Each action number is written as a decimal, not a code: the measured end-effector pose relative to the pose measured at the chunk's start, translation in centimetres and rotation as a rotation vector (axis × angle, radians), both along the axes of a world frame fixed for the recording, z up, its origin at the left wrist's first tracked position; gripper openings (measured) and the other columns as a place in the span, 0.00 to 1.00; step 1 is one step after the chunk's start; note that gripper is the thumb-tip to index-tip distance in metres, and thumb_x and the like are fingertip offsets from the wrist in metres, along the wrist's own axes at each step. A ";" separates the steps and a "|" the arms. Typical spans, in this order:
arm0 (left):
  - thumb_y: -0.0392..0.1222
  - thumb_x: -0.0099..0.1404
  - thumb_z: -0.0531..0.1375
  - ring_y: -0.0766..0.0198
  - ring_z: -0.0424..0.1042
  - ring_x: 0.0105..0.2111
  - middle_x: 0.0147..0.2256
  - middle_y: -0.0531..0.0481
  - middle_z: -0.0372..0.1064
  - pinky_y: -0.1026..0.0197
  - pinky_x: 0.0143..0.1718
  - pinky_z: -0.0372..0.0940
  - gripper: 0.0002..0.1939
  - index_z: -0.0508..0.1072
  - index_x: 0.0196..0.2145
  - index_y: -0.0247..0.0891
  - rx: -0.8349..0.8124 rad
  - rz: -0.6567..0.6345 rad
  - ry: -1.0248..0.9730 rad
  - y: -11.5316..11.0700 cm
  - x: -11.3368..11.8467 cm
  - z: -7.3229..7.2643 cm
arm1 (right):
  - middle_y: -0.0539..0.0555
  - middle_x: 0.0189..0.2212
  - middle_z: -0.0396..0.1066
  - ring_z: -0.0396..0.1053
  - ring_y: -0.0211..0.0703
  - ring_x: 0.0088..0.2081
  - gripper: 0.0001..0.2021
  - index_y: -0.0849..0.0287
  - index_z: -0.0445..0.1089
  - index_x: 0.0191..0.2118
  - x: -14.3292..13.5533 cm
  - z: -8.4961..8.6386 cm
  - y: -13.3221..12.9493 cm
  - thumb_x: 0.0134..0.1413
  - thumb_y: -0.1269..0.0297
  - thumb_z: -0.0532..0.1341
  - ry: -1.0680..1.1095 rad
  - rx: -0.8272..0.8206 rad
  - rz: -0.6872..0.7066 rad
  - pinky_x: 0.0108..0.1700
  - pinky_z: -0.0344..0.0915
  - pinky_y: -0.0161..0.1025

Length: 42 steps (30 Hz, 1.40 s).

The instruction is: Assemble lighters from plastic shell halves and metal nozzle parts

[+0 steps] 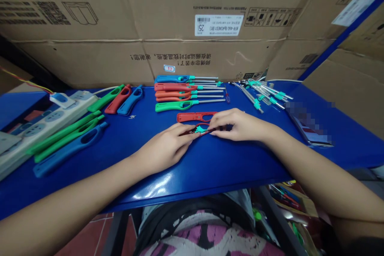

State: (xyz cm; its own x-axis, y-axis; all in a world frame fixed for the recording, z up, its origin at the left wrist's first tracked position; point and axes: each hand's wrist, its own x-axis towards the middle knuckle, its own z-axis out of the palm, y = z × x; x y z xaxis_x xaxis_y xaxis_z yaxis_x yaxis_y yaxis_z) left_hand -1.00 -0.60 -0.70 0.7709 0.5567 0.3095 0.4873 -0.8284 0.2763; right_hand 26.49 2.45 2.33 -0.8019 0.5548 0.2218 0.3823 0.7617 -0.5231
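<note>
Just in front of me, both hands hold a red gas lighter casing half low over the table, with a teal trigger piece [200, 129] in it. My left hand [168, 144] grips its handle end, the fingers covering most of it. At the other end my right hand [232, 125] pinches the casing near a bit of metal; its fingertips hide the detail. A second red casing half [189, 117] lies on the table just beyond, partly behind my right hand. Assembled lighters, among them a green lighter [171, 106], lie in a stack behind it.
Metal lighter tubes [250, 98] with teal parts lie at the back right, near a phone [309, 124]. A small screwdriver [227, 97] is beside the stack. Left are blue casing halves [72, 148], other coloured halves and a power strip [39, 128]. A cardboard wall [120, 60] backs the blue table [240, 168].
</note>
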 end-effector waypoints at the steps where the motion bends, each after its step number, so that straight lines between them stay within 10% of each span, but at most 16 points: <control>1: 0.35 0.73 0.53 0.53 0.70 0.55 0.56 0.40 0.70 0.46 0.55 0.70 0.19 0.72 0.59 0.42 0.011 0.010 -0.001 -0.2 0.1 0.1 | 0.56 0.40 0.77 0.75 0.40 0.38 0.10 0.59 0.78 0.44 0.0 -0.1 0.0 0.62 0.67 0.61 0.003 0.004 -0.001 0.43 0.71 0.38; 42: 0.35 0.72 0.53 0.52 0.68 0.51 0.54 0.38 0.69 0.46 0.53 0.69 0.18 0.73 0.57 0.36 0.027 0.071 0.049 -1.3 0.6 0.5 | 0.58 0.45 0.75 0.73 0.42 0.44 0.12 0.59 0.77 0.48 -0.3 -0.4 -0.2 0.64 0.64 0.60 0.009 0.007 0.027 0.50 0.69 0.40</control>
